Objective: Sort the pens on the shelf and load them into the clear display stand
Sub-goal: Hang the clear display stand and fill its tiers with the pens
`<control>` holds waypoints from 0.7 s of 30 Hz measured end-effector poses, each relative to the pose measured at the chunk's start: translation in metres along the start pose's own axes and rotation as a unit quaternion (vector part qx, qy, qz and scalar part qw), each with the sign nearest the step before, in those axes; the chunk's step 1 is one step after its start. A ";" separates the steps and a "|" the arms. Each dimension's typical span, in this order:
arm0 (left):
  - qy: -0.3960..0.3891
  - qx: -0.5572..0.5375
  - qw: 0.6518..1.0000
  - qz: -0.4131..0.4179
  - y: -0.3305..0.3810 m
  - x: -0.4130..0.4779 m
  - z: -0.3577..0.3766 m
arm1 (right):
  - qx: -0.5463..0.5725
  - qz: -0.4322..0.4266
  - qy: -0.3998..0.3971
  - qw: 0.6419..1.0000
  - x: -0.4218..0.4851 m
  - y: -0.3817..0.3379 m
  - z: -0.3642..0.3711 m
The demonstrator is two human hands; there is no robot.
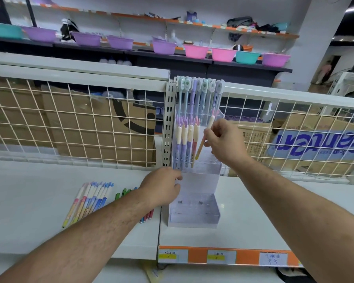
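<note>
The white shelf (39,201) carries the clear stand (194,213), which rises in tiers against the wire back, with tall pens (200,92) in its top tier and shorter purple pens (184,139) in the tier below. The left hand (161,186) grips the stand's left edge with curled fingers, and the right hand (223,139), above the stand's middle tier, pinches a tilted orange pen (200,148) just beside the purple ones. Loose pens (90,199) lie flat to the stand's left.

Loose pens (90,199) left of stand (194,209)
</note>
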State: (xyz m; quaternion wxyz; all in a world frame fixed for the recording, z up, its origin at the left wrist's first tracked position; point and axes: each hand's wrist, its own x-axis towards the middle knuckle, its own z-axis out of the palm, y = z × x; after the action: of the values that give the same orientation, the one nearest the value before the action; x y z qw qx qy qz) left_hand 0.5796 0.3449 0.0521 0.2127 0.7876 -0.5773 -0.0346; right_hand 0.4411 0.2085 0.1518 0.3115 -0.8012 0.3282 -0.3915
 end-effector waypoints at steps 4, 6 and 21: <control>0.008 -0.006 1.000 -0.006 -0.004 -0.001 -0.001 | -0.021 0.005 -0.010 1.000 0.000 0.002 0.007; 0.016 -0.011 1.000 -0.008 -0.006 -0.002 -0.001 | -0.035 0.008 -0.024 0.999 -0.001 0.003 0.010; 0.031 -0.037 0.999 -0.003 -0.008 0.000 0.003 | -0.131 0.011 -0.060 0.990 0.000 0.012 0.021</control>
State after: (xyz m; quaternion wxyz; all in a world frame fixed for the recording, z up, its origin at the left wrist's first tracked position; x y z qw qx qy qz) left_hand 0.5856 0.3462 0.0459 0.2591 0.7815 -0.5667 -0.0322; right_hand 0.4551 0.2065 0.1322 0.2272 -0.8535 0.3659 -0.2932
